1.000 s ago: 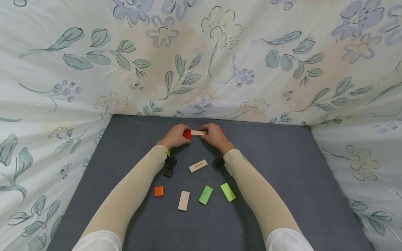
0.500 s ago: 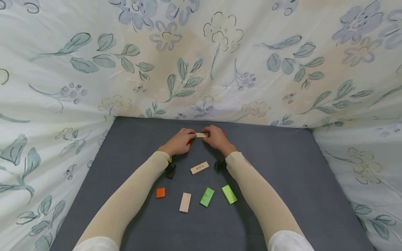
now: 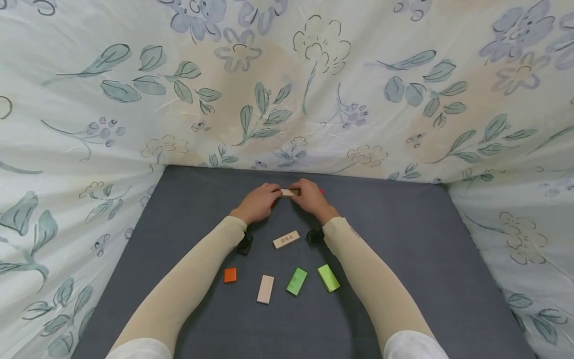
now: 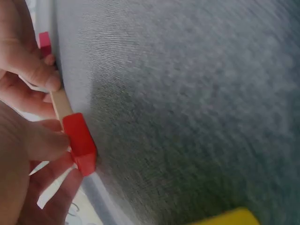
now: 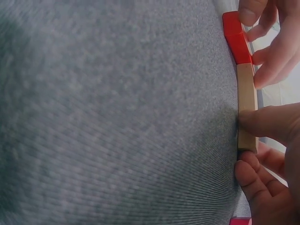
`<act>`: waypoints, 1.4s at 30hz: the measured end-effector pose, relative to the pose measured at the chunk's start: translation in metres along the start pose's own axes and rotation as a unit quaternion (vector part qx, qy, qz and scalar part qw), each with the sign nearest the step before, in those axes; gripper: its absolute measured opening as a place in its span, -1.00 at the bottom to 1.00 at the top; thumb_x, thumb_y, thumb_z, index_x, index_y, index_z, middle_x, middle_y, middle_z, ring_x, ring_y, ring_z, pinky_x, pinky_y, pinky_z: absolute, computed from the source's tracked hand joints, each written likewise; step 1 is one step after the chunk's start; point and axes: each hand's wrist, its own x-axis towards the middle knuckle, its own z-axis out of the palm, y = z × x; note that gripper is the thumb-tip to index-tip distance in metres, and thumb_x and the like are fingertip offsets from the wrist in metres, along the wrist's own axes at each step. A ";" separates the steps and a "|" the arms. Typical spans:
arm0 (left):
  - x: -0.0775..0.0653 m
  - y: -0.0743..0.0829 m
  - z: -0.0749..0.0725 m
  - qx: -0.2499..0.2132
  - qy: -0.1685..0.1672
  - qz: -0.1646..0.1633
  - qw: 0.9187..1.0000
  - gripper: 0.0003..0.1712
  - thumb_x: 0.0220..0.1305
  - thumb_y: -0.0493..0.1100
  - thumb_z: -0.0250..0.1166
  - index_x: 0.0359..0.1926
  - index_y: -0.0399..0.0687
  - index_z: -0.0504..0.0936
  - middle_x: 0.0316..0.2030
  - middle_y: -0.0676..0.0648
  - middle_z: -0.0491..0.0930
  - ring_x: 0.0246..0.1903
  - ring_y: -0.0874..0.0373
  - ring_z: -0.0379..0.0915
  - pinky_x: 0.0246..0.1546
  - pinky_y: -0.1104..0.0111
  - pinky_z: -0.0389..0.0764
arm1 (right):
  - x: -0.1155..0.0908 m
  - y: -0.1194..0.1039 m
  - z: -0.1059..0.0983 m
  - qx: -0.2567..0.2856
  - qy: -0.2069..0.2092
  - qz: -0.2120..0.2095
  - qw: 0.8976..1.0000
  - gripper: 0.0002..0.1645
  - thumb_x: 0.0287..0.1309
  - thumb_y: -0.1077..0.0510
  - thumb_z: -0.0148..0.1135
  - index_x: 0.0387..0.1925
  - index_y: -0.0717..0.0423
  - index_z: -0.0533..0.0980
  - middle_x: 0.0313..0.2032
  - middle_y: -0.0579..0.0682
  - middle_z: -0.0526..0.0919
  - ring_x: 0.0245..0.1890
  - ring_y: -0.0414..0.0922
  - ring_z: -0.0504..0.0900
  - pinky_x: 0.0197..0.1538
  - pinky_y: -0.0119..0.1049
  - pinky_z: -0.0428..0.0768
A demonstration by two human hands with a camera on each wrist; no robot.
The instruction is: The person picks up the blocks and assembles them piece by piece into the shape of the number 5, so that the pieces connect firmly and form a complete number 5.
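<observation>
My left hand (image 3: 257, 203) pinches a red block (image 4: 78, 140) between thumb and fingers at the far part of the dark grey cloth. Beside it my right hand (image 3: 310, 198) grips a plain wooden block (image 5: 247, 91), thumb on its near face and fingertips at its right end. The two blocks lie on the cloth end to end at a slight angle, their ends touching or nearly so. In the head view the left hand hides the red block. A pink block (image 3: 321, 191) sits just past the right hand.
Closer in lie a lettered wooden block (image 3: 286, 240), an orange block (image 3: 230, 275), a pale wood block (image 3: 265, 289), a green block (image 3: 296, 281) and a lime block (image 3: 329, 277). A yellow block (image 4: 229, 218) is near the left wrist. Floral fabric (image 3: 287, 99) hangs behind.
My left hand has shifted right and turned around the red block, which has passed from sight in the head view. The right hand stays on the wooden block almost in place.
</observation>
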 end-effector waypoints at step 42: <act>0.008 -0.002 -0.005 0.015 -0.029 -0.032 0.999 -0.56 0.55 -0.34 0.25 0.36 -0.10 0.68 0.31 -0.11 0.54 0.28 -0.03 0.46 0.20 0.10 0.60 | -0.028 0.061 -0.051 0.031 0.020 0.061 0.997 -0.50 0.39 0.09 0.51 0.26 0.21 0.68 0.10 0.20 0.67 -0.12 0.10 0.62 -0.02 0.05 0.59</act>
